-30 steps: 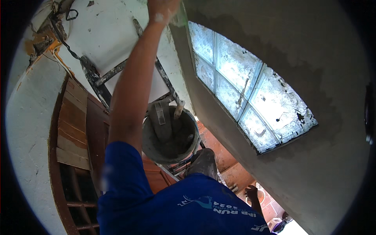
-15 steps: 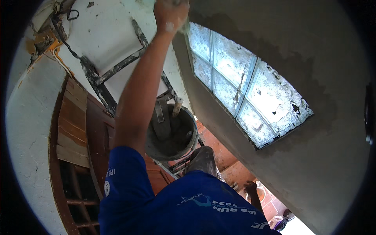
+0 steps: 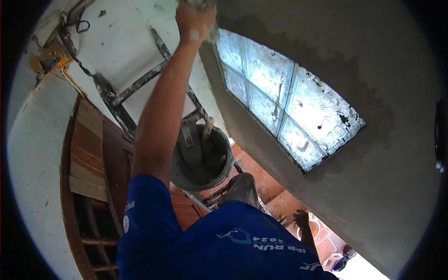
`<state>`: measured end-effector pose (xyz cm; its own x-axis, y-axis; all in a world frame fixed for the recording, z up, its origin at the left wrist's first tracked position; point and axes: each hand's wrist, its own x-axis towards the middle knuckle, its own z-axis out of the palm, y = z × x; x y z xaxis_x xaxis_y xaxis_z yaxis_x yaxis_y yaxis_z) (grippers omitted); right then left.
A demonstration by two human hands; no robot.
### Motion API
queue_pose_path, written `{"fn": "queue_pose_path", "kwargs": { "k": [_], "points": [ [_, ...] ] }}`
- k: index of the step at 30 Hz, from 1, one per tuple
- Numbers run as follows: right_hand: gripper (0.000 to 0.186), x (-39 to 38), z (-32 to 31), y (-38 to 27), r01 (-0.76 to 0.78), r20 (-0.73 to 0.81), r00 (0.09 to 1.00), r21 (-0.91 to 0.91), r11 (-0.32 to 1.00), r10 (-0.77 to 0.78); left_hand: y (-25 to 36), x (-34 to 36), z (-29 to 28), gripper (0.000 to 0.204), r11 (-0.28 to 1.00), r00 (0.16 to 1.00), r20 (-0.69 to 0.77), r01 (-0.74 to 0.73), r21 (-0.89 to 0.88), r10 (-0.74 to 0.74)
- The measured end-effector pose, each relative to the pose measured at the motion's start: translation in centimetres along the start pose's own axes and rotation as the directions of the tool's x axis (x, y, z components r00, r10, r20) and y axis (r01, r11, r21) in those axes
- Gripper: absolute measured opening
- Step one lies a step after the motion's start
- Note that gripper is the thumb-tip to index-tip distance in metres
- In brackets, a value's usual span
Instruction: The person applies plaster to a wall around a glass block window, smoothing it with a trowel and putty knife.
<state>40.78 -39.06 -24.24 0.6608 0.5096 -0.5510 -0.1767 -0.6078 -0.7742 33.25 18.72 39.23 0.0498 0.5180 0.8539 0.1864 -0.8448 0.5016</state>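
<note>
My left hand point(image 3: 195, 24) reaches up to the top edge of the view, beside the far corner of the glass-block window point(image 3: 267, 70). Its fingers are closed round a greyish, mortar-smeared thing, mostly hidden and cut off by the picture's edge. Low on the right, my right hand point(image 3: 301, 218) hangs below the chest with its fingers apart and nothing visible in them. Between my left arm and the wall is a black bucket point(image 3: 229, 164) with grey mortar inside. A flat metal tool point(image 3: 190, 147) and a pale handle point(image 3: 208, 127) stand in it.
Grey plastered wall point(image 3: 345, 205) surrounds the window, darker and damp near it. A mortar-spattered dark ladder-like frame point(image 3: 140, 84) leans by the white wall. A brown door point(image 3: 114, 149) with cardboard point(image 3: 88, 163) is at left. Far below are reddish floor tiles point(image 3: 259, 170) and an orange tub point(image 3: 315, 228).
The view has shifted slightly, so the window and bucket sit a little further left. My left hand has moved slightly left in the picture, still closed. My right hand stays low with fingers apart.
</note>
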Motion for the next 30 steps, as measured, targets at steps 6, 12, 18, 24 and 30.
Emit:
{"fn": "queue_pose_path", "kwargs": {
  "k": [6, 12, 18, 24, 30],
  "points": [
    [0.043, -1.1, -0.3, 4.0, 0.033, -0.055, 0.998, -0.003, 0.999, -0.033, 1.6, -1.4, 2.7, 0.03, 0.999, 1.0, -0.008, 0.027, -0.046, -0.028],
    [0.042, -2.8, 1.0, 2.1, -0.131, 0.029, 0.991, 0.068, 0.989, 0.13, 8.2, -1.8, -0.8, 0.021, 0.973, 0.998, 0.054, 0.051, -0.223, -0.04],
    [0.042, 0.0, 0.4, -1.7, 0.038, 0.016, 0.999, -0.051, 0.998, -0.037, -1.1, -4.1, 3.0, 0.029, 0.992, 0.992, -0.026, 0.124, -0.03, -0.125],
    [0.034, -3.3, 0.2, -14.9, 0.754, 0.329, 0.618, -0.504, 0.421, -0.714, 9.8, -1.8, 1.1, 0.021, 1.0, 0.999, 0.038, 0.004, 0.0, -0.004],
    [0.044, -17.5, -15.8, -33.5, 0.234, 0.187, 0.045, -0.957, -0.172, -0.981, 1.3, 0.4, -1.2, 0.033, 0.998, 1.0, -0.016, -0.005, -0.069, 0.004]
  ]
}}
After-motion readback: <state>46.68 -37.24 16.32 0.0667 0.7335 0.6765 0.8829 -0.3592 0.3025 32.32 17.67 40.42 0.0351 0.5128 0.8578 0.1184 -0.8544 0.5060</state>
